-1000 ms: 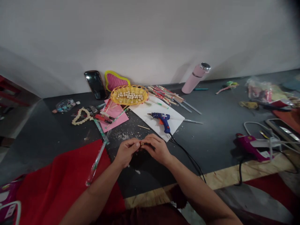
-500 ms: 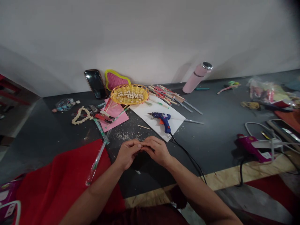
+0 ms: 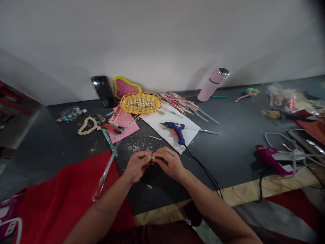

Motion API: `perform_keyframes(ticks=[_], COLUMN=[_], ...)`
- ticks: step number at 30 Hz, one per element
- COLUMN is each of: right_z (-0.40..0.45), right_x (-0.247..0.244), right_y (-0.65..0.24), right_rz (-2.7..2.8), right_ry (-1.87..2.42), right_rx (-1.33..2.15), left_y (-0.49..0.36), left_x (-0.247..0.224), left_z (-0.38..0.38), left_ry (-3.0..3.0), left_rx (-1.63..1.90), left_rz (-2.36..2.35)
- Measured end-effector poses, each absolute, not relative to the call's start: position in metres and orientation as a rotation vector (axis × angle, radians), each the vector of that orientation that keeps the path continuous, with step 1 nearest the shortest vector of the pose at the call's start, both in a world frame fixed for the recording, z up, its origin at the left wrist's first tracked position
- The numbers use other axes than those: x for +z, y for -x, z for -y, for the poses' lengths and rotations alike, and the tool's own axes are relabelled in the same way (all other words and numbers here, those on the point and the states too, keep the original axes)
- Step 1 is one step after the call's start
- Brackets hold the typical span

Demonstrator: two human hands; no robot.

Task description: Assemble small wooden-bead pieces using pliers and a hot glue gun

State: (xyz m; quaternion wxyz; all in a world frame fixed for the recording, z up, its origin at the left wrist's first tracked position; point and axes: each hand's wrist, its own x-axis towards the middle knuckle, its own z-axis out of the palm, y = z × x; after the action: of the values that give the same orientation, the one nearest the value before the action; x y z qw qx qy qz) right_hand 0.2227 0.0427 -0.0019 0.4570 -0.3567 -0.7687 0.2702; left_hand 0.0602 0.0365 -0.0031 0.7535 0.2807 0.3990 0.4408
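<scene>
Over the dark table's near part, my left hand (image 3: 138, 165) and my right hand (image 3: 169, 162) meet fingertip to fingertip. A small pale piece (image 3: 153, 157) shows between them, pinched by both; it resembles the pieces in the yellow basket (image 3: 123, 107), but its exact kind is too small to tell. Beyond my right hand a blue glue gun (image 3: 179, 128) lies on a white sheet (image 3: 152, 119). Pale crumbs (image 3: 133, 147) are scattered just past my left hand. A short thin stick (image 3: 155, 138) lies near the sheet's edge.
Left of the basket are a pink sheet (image 3: 129, 131), red-handled pliers (image 3: 114, 126), a pale beaded loop (image 3: 82, 129) and a phone (image 3: 103, 90). A pink bottle (image 3: 210, 87) stands behind, beside bundled sticks (image 3: 177, 102). The glue gun's black cord (image 3: 203, 171) runs off the front edge.
My fingertips have shifted slightly, and the small pale piece between them now shows more clearly. The things on the table stay where they were.
</scene>
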Motion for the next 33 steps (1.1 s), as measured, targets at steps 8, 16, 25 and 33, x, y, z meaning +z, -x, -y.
perform_keyframes(ticks=[8,16,25,33], right_z=[-0.0385,-0.0410,-0.0411,-0.0421], right_x=[0.0014,0.0009,0.0034,0.0022], right_y=[-0.2209,-0.2226,-0.2248,-0.2248], right_rz=[1.870,1.889,1.908,1.933], right_ry=[0.785,0.773,0.839,0.898], right_rx=[0.784,0.836,0.805,0.692], left_y=[-0.0552,-0.0558,-0.0580,-0.0593], left_x=[-0.0057,-0.0074,-0.0041,-0.0077], left_z=[-0.0367,-0.0361,-0.0370,-0.0351], left_ry=[-0.517,-0.534,-0.474,-0.724], left_rx=[0.864,0.873,0.878,0.999], left_rz=[-0.748,-0.784,-0.815,-0.897])
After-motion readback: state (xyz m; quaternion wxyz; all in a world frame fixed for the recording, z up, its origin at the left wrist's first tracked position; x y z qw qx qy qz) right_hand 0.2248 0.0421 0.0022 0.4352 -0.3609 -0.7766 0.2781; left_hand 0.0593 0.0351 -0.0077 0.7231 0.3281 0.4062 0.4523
